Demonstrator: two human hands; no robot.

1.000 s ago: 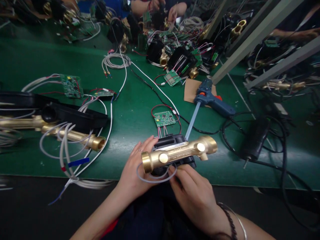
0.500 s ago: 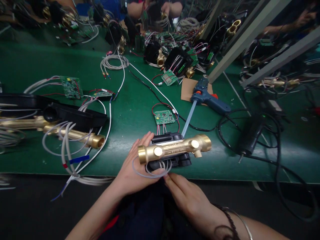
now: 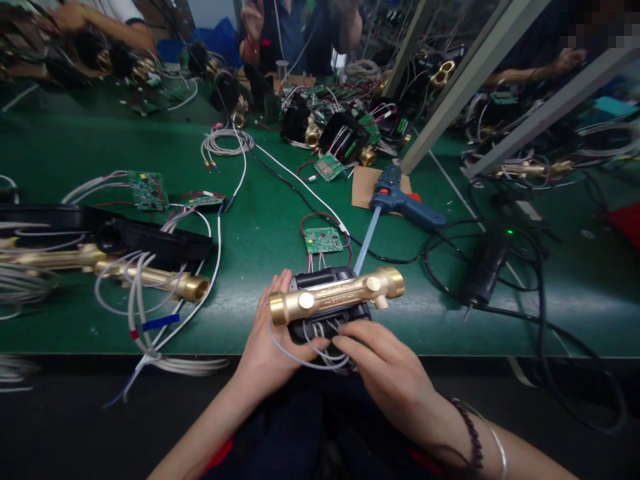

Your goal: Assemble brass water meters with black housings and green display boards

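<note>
A brass pipe fitting (image 3: 333, 295) lies across a black plastic housing (image 3: 320, 279) at the near edge of the green table (image 3: 270, 220). My left hand (image 3: 265, 343) cups the threaded left end of this assembly, thumb and fingers wrapped round it. My right hand (image 3: 387, 370) pinches the thin grey wires (image 3: 310, 357) that loop out under the fitting. Red and white leads run from the housing up to a small green circuit board (image 3: 323, 239) lying just behind it.
A blue glue gun (image 3: 405, 202) rests on cardboard behind the assembly. Another brass pipe (image 3: 150, 279) with a black housing and white wires lies at left. Black cables and a black tool (image 3: 483, 277) spread at right. Other people's hands work at the far side.
My right hand has moved up from below the assembly and gathered the grey wire loops under the fitting. The view has tilted up a little, so the assembly sits slightly left.
</note>
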